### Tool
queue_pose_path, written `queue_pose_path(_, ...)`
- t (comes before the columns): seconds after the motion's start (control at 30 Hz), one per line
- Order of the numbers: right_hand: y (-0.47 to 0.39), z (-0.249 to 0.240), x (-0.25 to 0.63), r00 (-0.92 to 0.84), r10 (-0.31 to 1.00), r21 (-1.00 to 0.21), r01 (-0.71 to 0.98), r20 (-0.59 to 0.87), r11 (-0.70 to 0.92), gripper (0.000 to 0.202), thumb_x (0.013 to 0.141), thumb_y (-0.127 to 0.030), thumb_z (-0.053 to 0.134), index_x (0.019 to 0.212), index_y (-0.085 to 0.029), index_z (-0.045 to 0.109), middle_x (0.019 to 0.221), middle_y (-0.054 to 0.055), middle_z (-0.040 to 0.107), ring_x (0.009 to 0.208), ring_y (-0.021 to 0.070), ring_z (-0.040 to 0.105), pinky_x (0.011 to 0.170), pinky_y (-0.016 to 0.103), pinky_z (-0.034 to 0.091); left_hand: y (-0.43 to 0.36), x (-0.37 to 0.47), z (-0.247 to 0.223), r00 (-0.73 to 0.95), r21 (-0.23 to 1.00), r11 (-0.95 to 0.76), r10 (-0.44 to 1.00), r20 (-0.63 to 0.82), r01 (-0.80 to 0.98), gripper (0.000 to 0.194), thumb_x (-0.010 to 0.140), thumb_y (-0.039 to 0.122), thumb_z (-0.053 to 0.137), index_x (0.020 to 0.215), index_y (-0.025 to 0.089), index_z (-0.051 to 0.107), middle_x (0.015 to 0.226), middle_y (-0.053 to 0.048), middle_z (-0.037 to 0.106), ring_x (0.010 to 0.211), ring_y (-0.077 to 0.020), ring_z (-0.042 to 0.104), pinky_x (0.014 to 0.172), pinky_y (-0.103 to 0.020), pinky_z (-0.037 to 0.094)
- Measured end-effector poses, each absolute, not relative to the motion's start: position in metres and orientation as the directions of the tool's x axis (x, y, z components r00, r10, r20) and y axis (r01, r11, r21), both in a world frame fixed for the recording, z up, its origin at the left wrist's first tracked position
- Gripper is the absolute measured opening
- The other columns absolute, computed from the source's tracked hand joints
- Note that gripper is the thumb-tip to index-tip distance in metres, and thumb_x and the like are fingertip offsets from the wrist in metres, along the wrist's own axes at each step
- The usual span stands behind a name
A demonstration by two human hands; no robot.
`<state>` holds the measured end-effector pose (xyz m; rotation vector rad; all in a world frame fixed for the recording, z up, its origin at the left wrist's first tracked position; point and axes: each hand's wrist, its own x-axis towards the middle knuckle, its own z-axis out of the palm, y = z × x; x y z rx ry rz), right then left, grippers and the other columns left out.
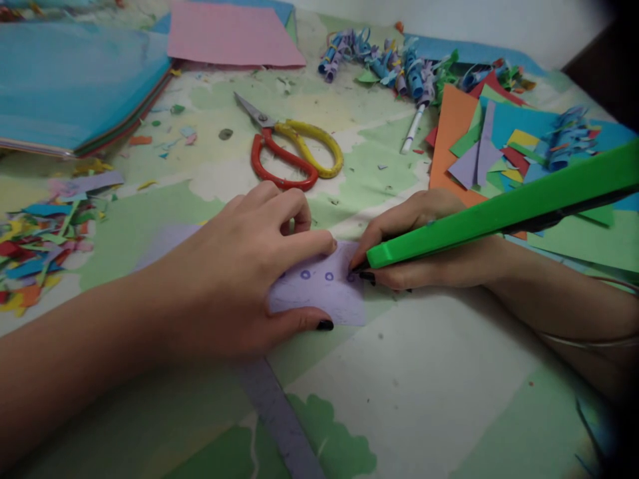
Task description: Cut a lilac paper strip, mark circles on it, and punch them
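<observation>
A piece of light purple paper (317,299) lies on the table, with a row of small circles in darker purple across it. My left hand (249,266) presses on the paper's left part, thumb and index finger stretched apart; it covers that end. My right hand (439,259) grips what looks like a green utility knife (479,223), flat-bodied with a dark part along its lower side. Its thin dark tip touches the paper near the rightmost circle. Beyond my left hand, scissors (287,150) with one red and one yellow handle loop lie with blades nearly together.
Colored paper scraps (44,239) are heaped at left, below a stack of colored sheets (84,80). A pink sheet (232,33) lies at the back. Curled paper rolls (399,70), a white stick (413,130) and cut pieces (454,133) lie right. A purple strip (284,419) lies in front.
</observation>
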<state>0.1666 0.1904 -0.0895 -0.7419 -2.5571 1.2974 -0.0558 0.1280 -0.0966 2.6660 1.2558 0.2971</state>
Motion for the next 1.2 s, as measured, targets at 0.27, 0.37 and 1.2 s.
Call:
queue_pose_path(0.27, 0.1913, -0.0908, 0.1672, -0.871, 0.489, -0.780, 0.338, -0.047, 0.526, 0.013, 0.073, -0.015, 0.063, 0.084, -0.013, 0.069, 0.061, -0.001, 0.062, 0.059, 0.0084, 0.057, 0.052, 0.015, 0.044, 0.1269, -0.0569, -0.0960, 0.622, 0.253, -0.627, 0.775, 0.109, 0.737, 0.034, 0.073, 0.049, 0.059, 0.097, 0.026, 0.061, 0.095, -0.007, 0.048, 0.088, -0.0260, 0.045, 0.074, -0.041, 0.041)
queue_pose_path(0.37, 0.1918, -0.0913, 0.1673, -0.874, 0.484, -0.802, 0.313, -0.034, 0.508, 0.013, 0.071, -0.013, 0.063, 0.083, -0.012, 0.069, 0.060, -0.001, 0.062, 0.058, 0.0080, 0.056, 0.051, 0.015, 0.044, 0.1266, -0.0567, -0.0960, 0.624, 0.258, -0.627, 0.775, 0.103, 0.735, 0.033, 0.073, 0.049, 0.059, 0.096, 0.025, 0.060, 0.095, -0.007, 0.048, 0.088, -0.0263, 0.045, 0.074, -0.041, 0.041)
queue_pose_path(1.2, 0.1927, -0.0897, 0.1675, -0.873, 0.473, -0.834, 0.349, -0.122, 0.428, 0.016, 0.074, -0.007, 0.060, 0.088, -0.010, 0.067, 0.058, -0.004, 0.059, 0.047, 0.0034, 0.050, 0.044, 0.012, 0.039, 0.1292, -0.0567, -0.0978, 0.648, 0.227, -0.655, 0.753, 0.115, 0.721, 0.036, 0.075, 0.052, 0.058, 0.099, 0.025, 0.061, 0.096, -0.008, 0.048, 0.089, -0.0267, 0.046, 0.075, -0.044, 0.043)
